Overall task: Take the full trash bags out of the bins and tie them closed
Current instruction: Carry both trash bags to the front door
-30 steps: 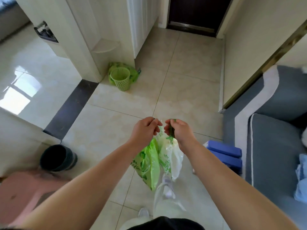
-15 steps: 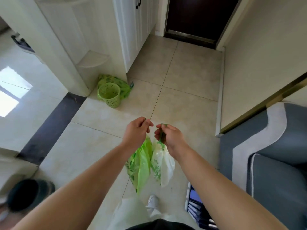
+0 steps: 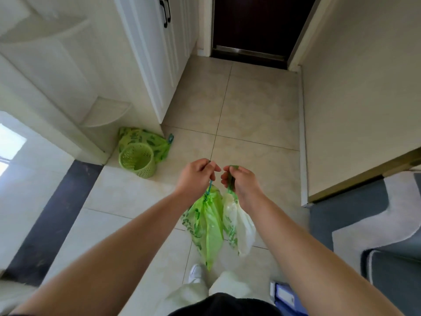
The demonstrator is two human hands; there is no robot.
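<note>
Glossy beige floor tiles (image 3: 250,110) run up to a dark brown door (image 3: 257,21) straight ahead; tall white panelled cabinet (image 3: 159,53) with black handles (image 3: 167,10) on the left, grey white-bordered rug (image 3: 364,215) on the right.

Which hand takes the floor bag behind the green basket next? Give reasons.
Left, probably. The left hand, pinching the green bag's drawstring, hangs nearer the basket and floor bag; the right hand, gripping the white bag, is farther. Both are full.

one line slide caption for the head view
Left hand pinches the drawstring of a green bag, right hand grips the neck of a pale bag, green basket beyond.
</note>
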